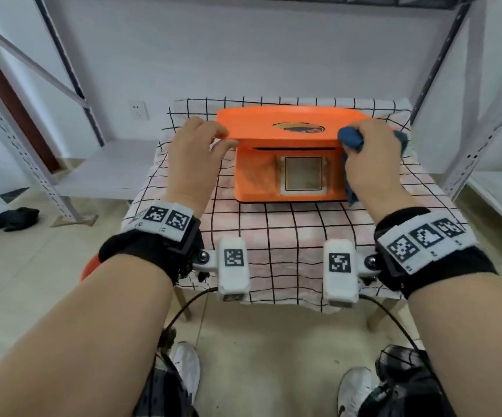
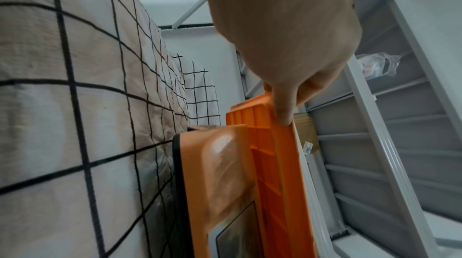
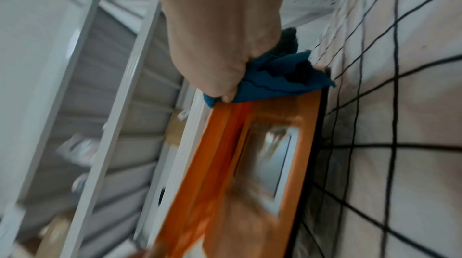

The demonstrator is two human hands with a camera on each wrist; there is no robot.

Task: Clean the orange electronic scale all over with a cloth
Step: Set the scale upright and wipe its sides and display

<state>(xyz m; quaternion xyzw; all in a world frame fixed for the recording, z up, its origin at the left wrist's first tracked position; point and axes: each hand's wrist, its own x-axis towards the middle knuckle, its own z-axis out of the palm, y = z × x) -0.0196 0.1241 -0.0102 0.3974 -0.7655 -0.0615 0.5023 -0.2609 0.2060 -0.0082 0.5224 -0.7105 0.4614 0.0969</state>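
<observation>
Mid-job, I'd say — right hand (image 1: 373, 158) clutches blue cloth (image 3: 277, 82) on the orange plastic electronic scale (image 1: 289, 164)'s platter edge, left hand (image 1: 195, 155) fingers pinch the opposite edge; grimy front still needs wiping.

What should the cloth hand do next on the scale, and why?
Probably draw the blue cloth leftward along the platter's front edge. The right hand grips it at the right corner of the orange scale, the left hand pinches the opposite corner, and a dark smudge remains on top.
</observation>
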